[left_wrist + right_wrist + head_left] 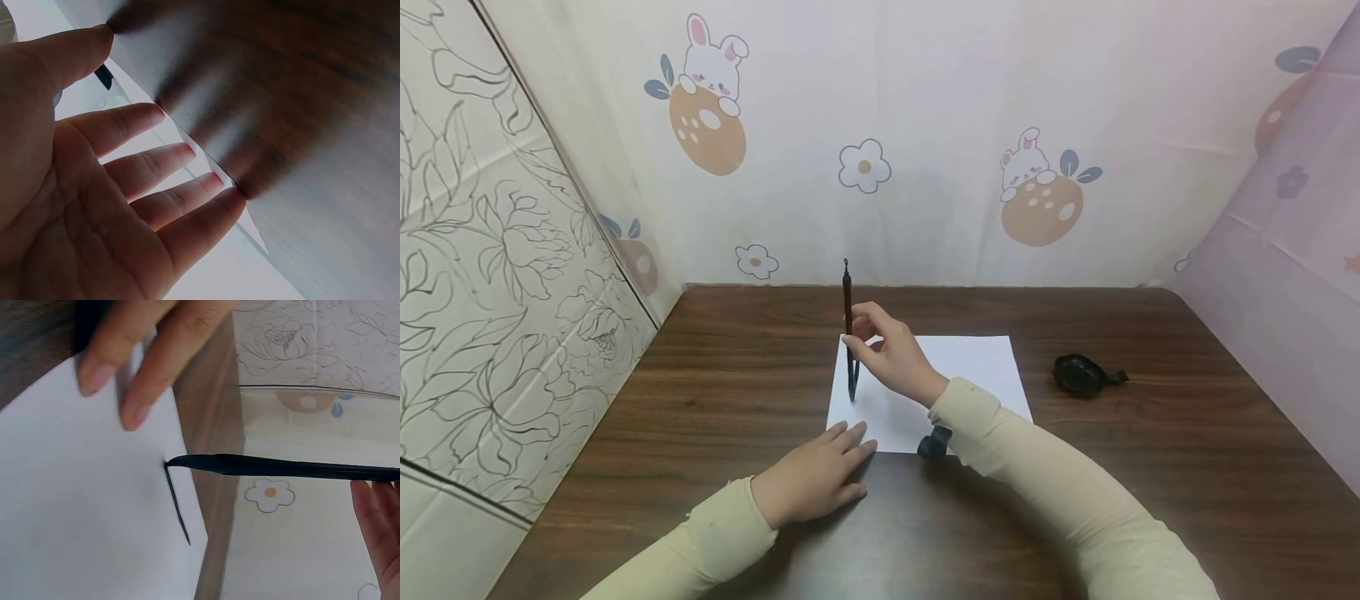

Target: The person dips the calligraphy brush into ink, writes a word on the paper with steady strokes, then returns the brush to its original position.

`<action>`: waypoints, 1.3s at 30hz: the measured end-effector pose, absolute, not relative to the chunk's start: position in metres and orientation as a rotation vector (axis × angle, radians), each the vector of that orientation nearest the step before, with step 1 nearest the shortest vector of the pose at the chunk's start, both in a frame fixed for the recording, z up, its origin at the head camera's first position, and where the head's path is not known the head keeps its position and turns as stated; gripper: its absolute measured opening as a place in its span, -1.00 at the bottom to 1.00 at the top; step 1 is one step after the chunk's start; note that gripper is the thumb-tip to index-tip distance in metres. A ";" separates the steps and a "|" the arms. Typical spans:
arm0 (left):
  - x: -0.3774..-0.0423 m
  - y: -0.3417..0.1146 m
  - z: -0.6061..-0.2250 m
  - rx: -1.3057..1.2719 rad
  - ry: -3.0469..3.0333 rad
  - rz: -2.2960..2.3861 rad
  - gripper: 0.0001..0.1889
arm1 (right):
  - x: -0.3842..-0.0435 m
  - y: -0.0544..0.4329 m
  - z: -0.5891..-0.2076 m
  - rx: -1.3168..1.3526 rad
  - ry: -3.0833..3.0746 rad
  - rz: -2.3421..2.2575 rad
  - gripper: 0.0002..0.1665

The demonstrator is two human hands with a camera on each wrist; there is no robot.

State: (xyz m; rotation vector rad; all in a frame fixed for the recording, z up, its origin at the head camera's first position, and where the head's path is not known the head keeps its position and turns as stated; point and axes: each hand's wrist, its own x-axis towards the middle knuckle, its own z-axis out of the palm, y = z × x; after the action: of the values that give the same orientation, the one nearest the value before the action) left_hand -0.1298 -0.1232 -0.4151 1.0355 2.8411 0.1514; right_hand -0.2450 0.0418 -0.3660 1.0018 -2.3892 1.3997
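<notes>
My right hand (891, 350) pinches a dark writing brush (847, 304) by its shaft and holds it almost upright. In the right wrist view the brush (281, 469) has its tip touching the white paper (81, 487). From that tip a thin black stroke (178, 506) runs across the sheet. My left hand (812, 477) lies palm down with fingers spread, its fingertips on the near left corner of the paper (970, 367). In the left wrist view the fingers (206, 225) are nearly straight and hold nothing.
A small black dish (1081, 375) with a short handle sits on the wooden table (737, 358), right of the paper. Patterned curtain (940, 167) hangs behind the far edge, and a flower-print panel (497, 250) borders the left.
</notes>
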 end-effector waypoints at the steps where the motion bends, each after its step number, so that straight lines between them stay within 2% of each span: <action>1: -0.130 -0.123 -0.415 1.034 2.839 0.156 -0.41 | -0.246 0.042 -0.365 1.002 -2.382 1.395 -0.63; 12: -0.129 -0.123 -0.415 1.037 2.843 0.150 -0.41 | -0.261 0.049 -0.349 0.914 -2.331 1.383 -0.53; 22: -0.128 -0.124 -0.415 1.037 2.849 0.138 -0.41 | -0.280 0.051 -0.344 0.850 -2.316 1.453 -0.63; 39: -0.130 -0.124 -0.415 1.000 2.818 0.165 -0.41 | -0.285 0.048 -0.365 0.800 -2.397 1.374 -0.64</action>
State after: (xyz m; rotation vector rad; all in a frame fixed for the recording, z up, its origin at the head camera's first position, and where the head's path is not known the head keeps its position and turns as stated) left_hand -0.1300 -0.1237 -0.4151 1.0004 2.8178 0.1654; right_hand -0.2852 0.0480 -0.3648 0.8004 -2.3967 1.3735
